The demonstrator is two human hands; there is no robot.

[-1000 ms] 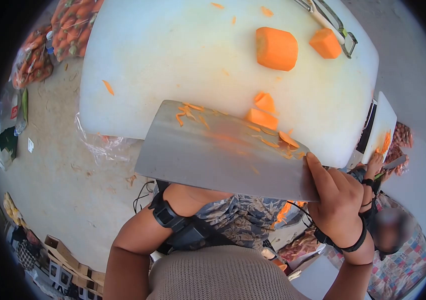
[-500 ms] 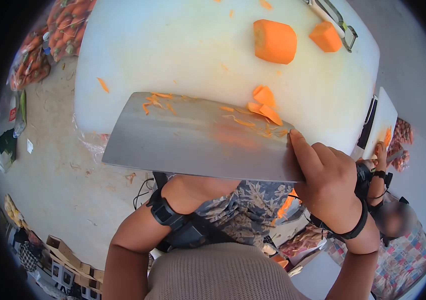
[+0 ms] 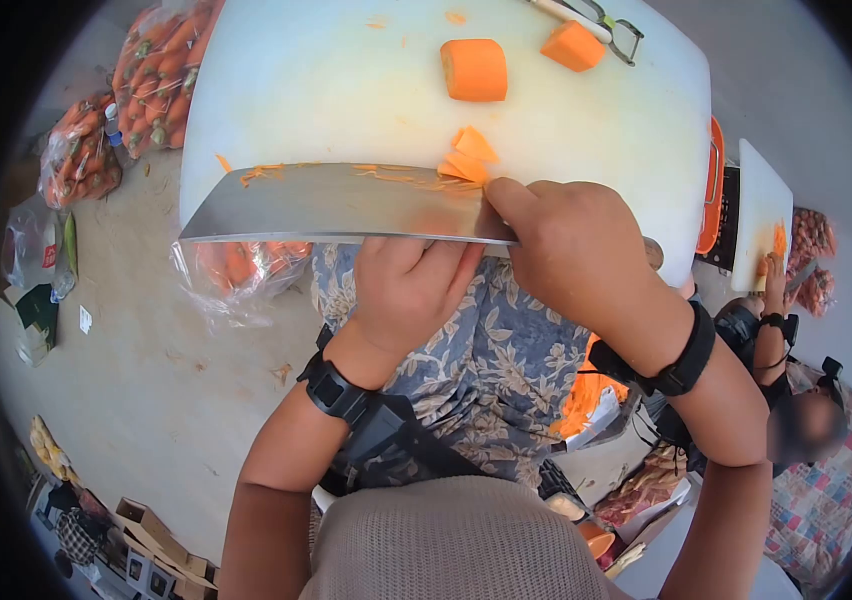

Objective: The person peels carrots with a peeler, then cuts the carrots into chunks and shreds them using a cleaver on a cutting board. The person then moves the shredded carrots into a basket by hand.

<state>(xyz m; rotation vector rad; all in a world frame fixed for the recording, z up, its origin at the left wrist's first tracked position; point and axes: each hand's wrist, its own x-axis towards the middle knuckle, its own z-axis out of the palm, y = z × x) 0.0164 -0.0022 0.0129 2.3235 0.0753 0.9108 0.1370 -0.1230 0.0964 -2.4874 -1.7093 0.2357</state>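
Note:
A broad cleaver [image 3: 346, 205] lies across the near edge of the white cutting board [image 3: 296, 90], thin carrot shreds stuck along its blade. My right hand [image 3: 581, 245] is closed around the handle end, with the thumb side by the blade's right corner. Below the blade, my left hand [image 3: 401, 290] reaches up; its fingertips are hidden behind the steel, so what they touch cannot be seen. Beside the blade's right end are thin carrot slices [image 3: 469, 155]. Farther up the board sit a large carrot chunk [image 3: 474, 70] and a smaller carrot chunk [image 3: 572, 46], next to a peeler [image 3: 592, 20].
Bags of carrots [image 3: 161, 85] stand on the floor at the left, and another carrot bag [image 3: 246, 262] is under the board's near edge. An orange container [image 3: 712, 185] shows at the right. Another person's hand [image 3: 774, 285] is at a second cutting board [image 3: 758, 215].
My left hand has come up from near my lap to behind the blade. The cleaver appears more steeply tilted, and the view has shifted so the board sits further up and left.

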